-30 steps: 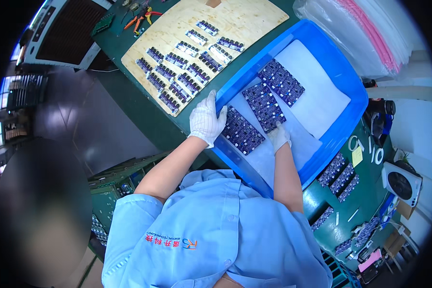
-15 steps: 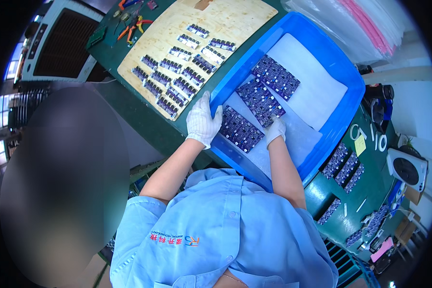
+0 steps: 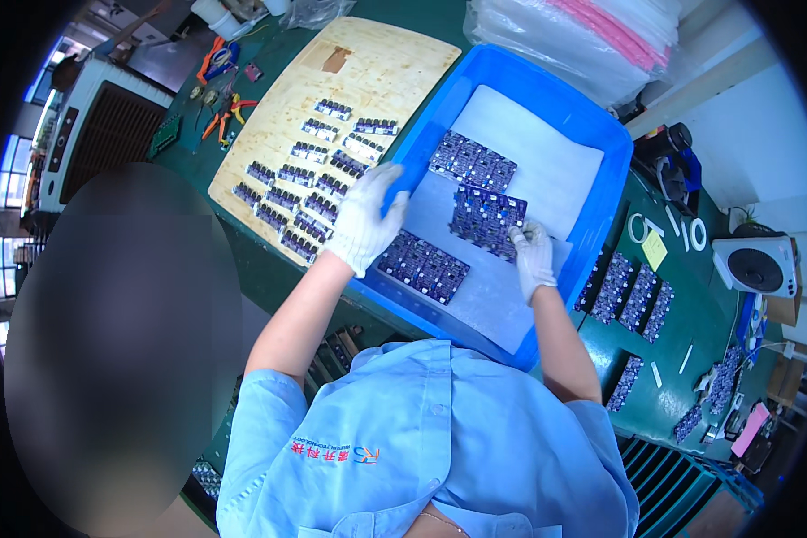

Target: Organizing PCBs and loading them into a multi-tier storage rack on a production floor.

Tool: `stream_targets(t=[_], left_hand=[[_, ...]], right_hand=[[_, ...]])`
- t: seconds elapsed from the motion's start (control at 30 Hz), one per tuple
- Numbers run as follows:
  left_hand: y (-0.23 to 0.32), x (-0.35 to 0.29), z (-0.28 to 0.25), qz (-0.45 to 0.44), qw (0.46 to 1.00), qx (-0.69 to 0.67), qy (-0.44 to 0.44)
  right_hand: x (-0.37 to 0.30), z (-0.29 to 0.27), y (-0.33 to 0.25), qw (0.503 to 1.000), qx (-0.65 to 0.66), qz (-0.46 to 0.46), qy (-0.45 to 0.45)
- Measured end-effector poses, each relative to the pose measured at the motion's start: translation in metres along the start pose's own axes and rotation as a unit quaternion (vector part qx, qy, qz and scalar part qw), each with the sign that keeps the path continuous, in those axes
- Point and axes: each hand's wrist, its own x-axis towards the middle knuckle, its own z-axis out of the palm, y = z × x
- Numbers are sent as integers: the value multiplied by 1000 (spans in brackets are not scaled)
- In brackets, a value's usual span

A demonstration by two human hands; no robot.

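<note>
A blue plastic bin (image 3: 611,184) holds purple circuit boards on white foam sheets. My right hand (image 3: 534,257), in a white glove, pinches the right edge of one circuit board (image 3: 486,221), which looks tilted up off the sheet. Behind it another circuit board (image 3: 472,164) lies on the foam sheet (image 3: 533,134). A third circuit board (image 3: 423,266) rests at the near left of the bin. My left hand (image 3: 365,220), gloved too, hovers by the bin's left rim with thumb and fingers apart, holding nothing.
Left of the bin, a wooden board (image 3: 390,67) carries several small circuit modules (image 3: 301,151). Pliers (image 3: 229,118) lie beyond it. More circuit boards (image 3: 638,294) and a fan (image 3: 758,269) stand on the green table (image 3: 668,363) at right. Plastic-wrapped sheets (image 3: 583,40) sit behind.
My right hand has lifted and turned the middle board, which no longer overlaps the far one. My left hand has risen a little from the bin's rim. The whole view has shifted.
</note>
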Motion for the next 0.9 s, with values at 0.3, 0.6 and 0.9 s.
stream_targets(t=[0.3,0.6,0.9], left_hand=[[78,64,65,-135,826,-241,-492],[77,10,98,-318,605,-709,-175],[45,-21,99,-328,621,-706,-92]], right_hand=[[3,-116,-144,887,-223,-356,-194],[29,-114,-121,988,88,-117,-57],[21,-28,-82,977,-125,-77,-153]])
